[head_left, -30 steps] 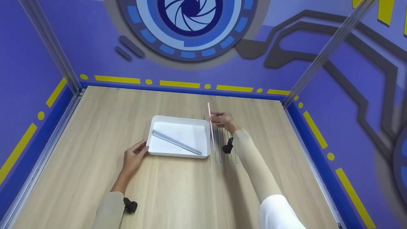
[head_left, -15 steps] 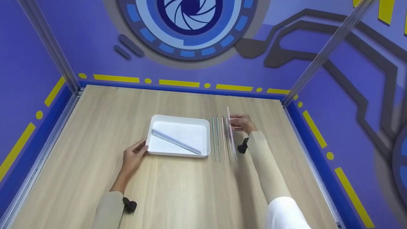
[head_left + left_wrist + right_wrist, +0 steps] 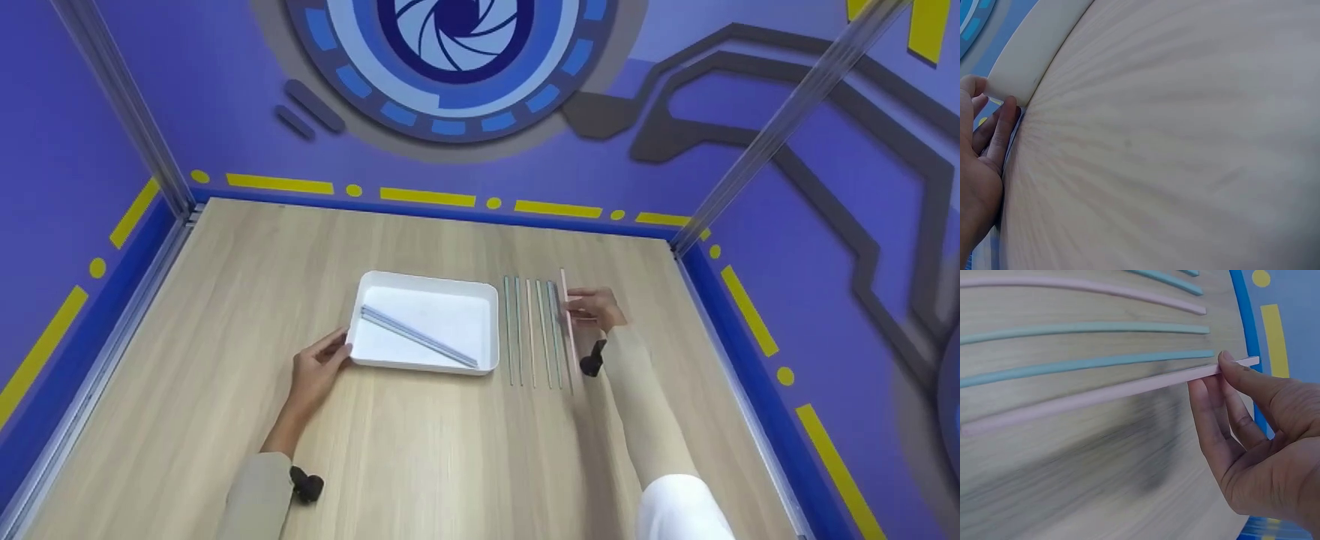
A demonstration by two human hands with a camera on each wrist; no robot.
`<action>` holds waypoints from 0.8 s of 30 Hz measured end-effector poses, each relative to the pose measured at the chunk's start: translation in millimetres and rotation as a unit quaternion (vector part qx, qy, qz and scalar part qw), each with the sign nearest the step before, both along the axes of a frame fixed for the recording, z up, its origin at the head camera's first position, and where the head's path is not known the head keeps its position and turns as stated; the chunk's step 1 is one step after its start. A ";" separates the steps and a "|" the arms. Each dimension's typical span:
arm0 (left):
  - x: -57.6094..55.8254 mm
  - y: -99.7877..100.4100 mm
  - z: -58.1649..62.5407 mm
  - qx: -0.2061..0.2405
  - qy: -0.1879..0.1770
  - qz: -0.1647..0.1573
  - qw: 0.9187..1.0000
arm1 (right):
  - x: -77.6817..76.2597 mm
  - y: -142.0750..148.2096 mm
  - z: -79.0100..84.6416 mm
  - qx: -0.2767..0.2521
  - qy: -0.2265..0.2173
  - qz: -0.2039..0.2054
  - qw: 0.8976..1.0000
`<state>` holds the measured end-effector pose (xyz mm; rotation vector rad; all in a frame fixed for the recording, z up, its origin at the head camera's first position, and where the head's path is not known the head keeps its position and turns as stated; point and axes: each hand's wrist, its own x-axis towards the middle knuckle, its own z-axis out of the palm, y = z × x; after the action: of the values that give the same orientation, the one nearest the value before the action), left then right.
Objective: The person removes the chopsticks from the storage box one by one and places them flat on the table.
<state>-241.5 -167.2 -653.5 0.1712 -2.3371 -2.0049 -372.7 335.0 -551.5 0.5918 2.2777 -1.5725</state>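
My right hand pinches a thin pink stick near its far end, thumb on top and fingers beneath, at the right end of a row. Several slim sticks lie side by side there, among them a blue stick beside the held one, a pale green stick and another pink stick. A shallow white tray stands left of the row, with grey-blue sticks lying diagonally inside. My left hand holds the tray's near left corner between thumb and fingers.
The wooden tabletop is bounded at the back and sides by a blue wall with printed graphics. A metal rail runs along the left edge.
The right hand has carried the pink stick rightward from the tray's right edge, across the row, and lowered it at the row's right end. The left hand and tray have stayed put.
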 end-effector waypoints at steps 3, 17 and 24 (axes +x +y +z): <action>0.5 -0.3 0.1 -0.008 0.000 0.004 1.000 | 2.3 2.6 -8.8 -0.010 -0.001 -0.011 1.000; 0.0 1.2 -2.7 -0.002 0.014 0.019 1.000 | 1.3 11.4 -37.9 -0.020 0.006 -0.008 1.000; -2.0 0.2 -1.5 0.016 0.005 0.012 1.000 | -7.1 11.1 -43.2 0.012 0.012 -0.004 1.000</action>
<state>-243.5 -167.0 -655.0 0.1905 -2.2878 -2.0272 -379.7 346.2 -594.8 0.5906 2.3174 -1.5675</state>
